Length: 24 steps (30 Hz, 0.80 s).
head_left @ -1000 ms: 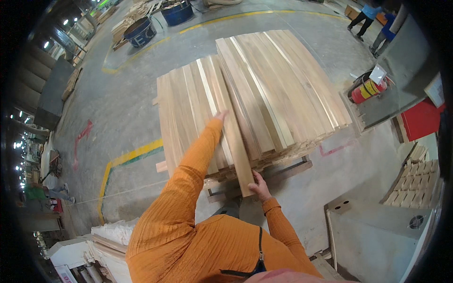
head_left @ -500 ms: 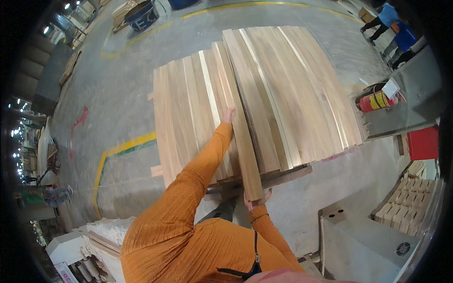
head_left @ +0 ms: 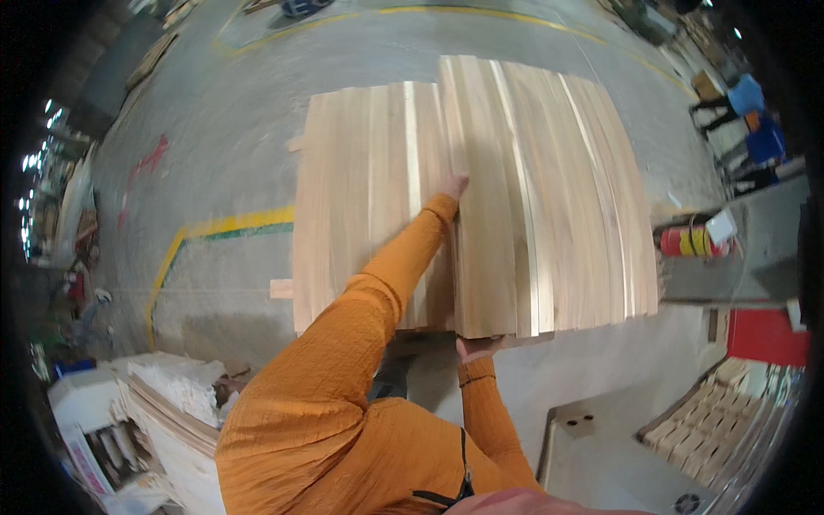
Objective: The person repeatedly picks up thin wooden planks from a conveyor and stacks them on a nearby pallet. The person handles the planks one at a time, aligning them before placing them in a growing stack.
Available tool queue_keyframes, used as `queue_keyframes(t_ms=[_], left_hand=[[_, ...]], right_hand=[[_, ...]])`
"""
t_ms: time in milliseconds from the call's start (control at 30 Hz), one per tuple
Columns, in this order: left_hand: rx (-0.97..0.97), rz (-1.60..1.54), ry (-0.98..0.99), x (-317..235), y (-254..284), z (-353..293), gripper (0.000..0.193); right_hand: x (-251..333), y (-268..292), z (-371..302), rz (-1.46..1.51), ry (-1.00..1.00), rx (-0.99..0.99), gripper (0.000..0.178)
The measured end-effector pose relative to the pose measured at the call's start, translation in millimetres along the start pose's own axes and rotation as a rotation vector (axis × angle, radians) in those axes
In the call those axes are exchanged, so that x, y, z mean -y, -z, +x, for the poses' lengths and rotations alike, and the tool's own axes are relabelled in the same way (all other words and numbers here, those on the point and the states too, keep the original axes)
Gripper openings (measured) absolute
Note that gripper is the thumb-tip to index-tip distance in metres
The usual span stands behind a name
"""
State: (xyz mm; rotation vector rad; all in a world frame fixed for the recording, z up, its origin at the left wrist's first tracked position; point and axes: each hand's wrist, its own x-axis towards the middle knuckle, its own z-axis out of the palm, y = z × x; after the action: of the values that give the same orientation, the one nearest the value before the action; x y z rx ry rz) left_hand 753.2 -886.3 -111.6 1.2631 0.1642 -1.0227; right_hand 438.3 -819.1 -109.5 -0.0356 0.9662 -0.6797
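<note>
Just ahead of the person's orange-sleeved body, a strip of bare grey floor [head_left: 524, 369] runs along the near edge of a broad stack of planks [head_left: 584, 215], with a grey metal cabinet [head_left: 627, 446] bounding that room on the lower right. At the near edge the right hand [head_left: 479, 348] sits under the near end of a pale wooden board [head_left: 485, 257]; its fingers are partly hidden, so I cannot tell whether they close on the wood. Farther in, the left hand [head_left: 457, 185] rests against the board's left long edge, and whether it clenches cannot be told either. The board lies along the left side of the stack's right-hand part, beside the step down to the left-hand part. Left of the stack the floor lies open around a yellow-and-green line [head_left: 240, 225]; on the right a fire extinguisher [head_left: 687, 242] stands near the edge, leaving less room. The board's long axis runs away from the body, parallel to its neighbours, its near end roughly level with theirs, its far end pointing slightly left. Beyond, open floor reaches a curved yellow line [head_left: 463, 10], with people [head_left: 751, 94] at the far right
</note>
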Motion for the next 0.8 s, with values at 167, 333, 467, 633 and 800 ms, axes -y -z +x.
queue_keyframes(t_ms=[167, 333, 467, 633, 800], left_hand=[[-0.037, 0.725, -0.162, 14, 1, -73, 0.079], [-0.012, 0.579, -0.515, 128, 64, -242, 0.052], [-0.281, 0.694, -0.719, 218, 147, -395, 0.035], [-0.634, 0.575, -0.403, 299, 225, -544, 0.027], [-0.737, 0.485, -0.281, 358, 244, -636, 0.025]], right_hand=[[30, 43, -17, -0.193, -0.127, -0.097, 0.062], [56, 108, -62, -0.533, -0.190, -0.167, 0.064], [62, 177, -95, -0.822, -0.248, -0.174, 0.063], [61, 251, -139, -1.045, -0.273, -0.075, 0.067], [55, 291, -177, -1.083, -0.286, -0.069, 0.068]])
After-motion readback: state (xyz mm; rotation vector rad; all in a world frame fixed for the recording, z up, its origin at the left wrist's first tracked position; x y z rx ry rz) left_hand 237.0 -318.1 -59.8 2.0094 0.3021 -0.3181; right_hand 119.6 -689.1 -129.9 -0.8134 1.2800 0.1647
